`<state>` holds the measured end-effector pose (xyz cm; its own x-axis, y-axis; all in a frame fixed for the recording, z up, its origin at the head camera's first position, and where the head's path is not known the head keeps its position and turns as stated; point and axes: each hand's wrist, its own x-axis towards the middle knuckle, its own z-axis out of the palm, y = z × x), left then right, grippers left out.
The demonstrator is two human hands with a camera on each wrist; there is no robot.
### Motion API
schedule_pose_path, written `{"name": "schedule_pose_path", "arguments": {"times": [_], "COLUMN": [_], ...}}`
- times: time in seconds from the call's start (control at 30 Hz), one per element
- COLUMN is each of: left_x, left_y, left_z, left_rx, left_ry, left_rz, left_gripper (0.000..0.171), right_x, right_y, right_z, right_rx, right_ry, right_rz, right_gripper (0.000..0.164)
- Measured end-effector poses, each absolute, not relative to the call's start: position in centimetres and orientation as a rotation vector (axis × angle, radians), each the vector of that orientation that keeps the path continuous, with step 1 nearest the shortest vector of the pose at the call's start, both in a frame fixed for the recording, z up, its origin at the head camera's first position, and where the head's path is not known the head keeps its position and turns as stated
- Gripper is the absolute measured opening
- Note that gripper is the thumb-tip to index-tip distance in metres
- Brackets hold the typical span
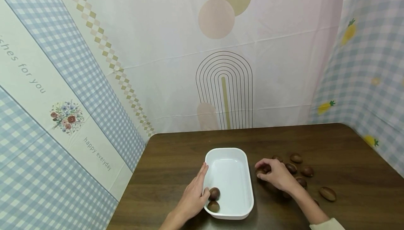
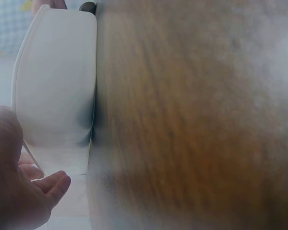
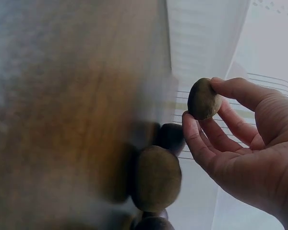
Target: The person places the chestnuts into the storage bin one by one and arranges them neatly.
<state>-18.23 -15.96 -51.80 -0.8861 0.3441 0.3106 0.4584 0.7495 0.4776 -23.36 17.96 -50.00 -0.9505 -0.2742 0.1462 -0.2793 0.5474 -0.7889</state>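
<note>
A white rectangular dish (image 1: 228, 179) with rounded corners stands on the brown table. My left hand (image 1: 193, 193) grips its left wall, thumb over the rim and fingers along the outside. Inside, near the thumb, lie two smooth brown oval pieces (image 1: 214, 194), resembling large nuts. To the right of the dish, my right hand (image 1: 277, 175) pinches another brown oval piece (image 3: 204, 99) between thumb and fingertips. In the right wrist view, a further oval piece (image 3: 157, 178) lies just below that hand.
Several more brown oval pieces (image 1: 327, 194) are scattered around and beyond my right hand and forearm. The dark wooden table (image 1: 176, 153) ends at a patterned cloth (image 1: 164, 82) behind. Checked cloths (image 1: 375, 82) hang at both sides.
</note>
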Motion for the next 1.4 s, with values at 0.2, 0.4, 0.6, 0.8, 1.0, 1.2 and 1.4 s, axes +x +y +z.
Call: {"name": "schedule_pose_path", "arguments": {"times": [0.2, 0.4, 0.6, 0.8, 1.0, 1.2, 1.4], "left_x": [-18.1, -18.1, -18.1, -18.2, -18.3, -18.3, -18.3], "left_y": [-16.0, -16.0, -16.1, -16.1, -16.1, -16.2, -16.2], "left_z": [-51.8, -51.7, -51.7, -51.8, -51.9, -51.9, -51.9], "left_rx": [-0.637, -0.637, -0.636, -0.639, -0.647, -0.643, -0.645], "left_ry": [-2.748, -2.749, -2.756, -2.761, -2.760, -2.771, -2.767], "left_rz": [-0.828, -0.830, -0.830, -0.829, -0.824, -0.827, -0.829], "left_gripper": [0.075, 0.075, 0.075, 0.075, 0.075, 0.075, 0.075], "right_x": [-23.6, -23.9, -24.3, -24.7, -25.0, -25.1, -25.0], "right_y": [18.1, 18.1, 17.5, 16.8, 16.0, 15.1, 14.1], "right_z": [-49.3, -48.4, -47.6, -47.1, -46.9, -46.8, -46.8], "right_rx": [0.483, 0.496, 0.485, 0.502, 0.522, 0.521, 0.545], "right_ry": [-2.741, -2.723, -2.727, -2.698, -2.673, -2.674, -2.671], "right_rz": [1.372, 1.339, 1.299, 1.319, 1.368, 1.392, 1.417], "right_gripper": [0.023, 0.022, 0.021, 0.020, 0.020, 0.022, 0.022]}}
